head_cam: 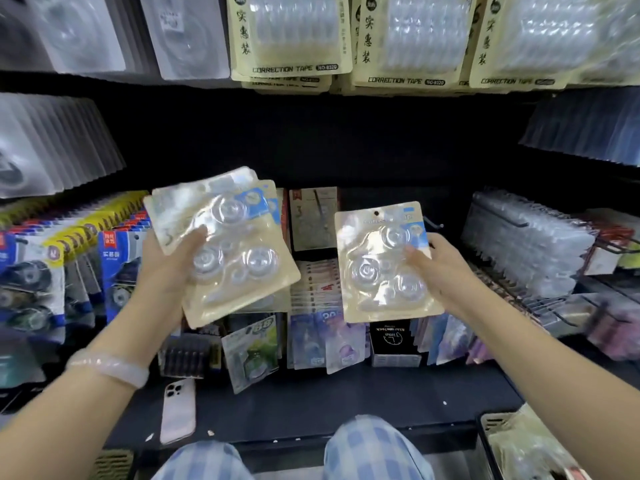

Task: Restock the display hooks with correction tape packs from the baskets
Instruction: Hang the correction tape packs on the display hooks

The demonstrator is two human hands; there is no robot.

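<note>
Basket (491,424) at lower right of frame: clear-wrapped packs inside, blurred. Left hand (166,268), centre left, grips a fanned stack of correction tape packs (225,251), thumb on top. Right hand (440,268), centre right, pinches a single pack (384,265) by its right edge. An empty hook (434,224) shows just behind it.

bare hook (433,224) reachable, single pack (388,263) before it

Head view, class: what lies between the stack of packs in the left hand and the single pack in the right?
Head view: no hand or pack, only hanging display cards behind the gap between stack and single pack.
</note>
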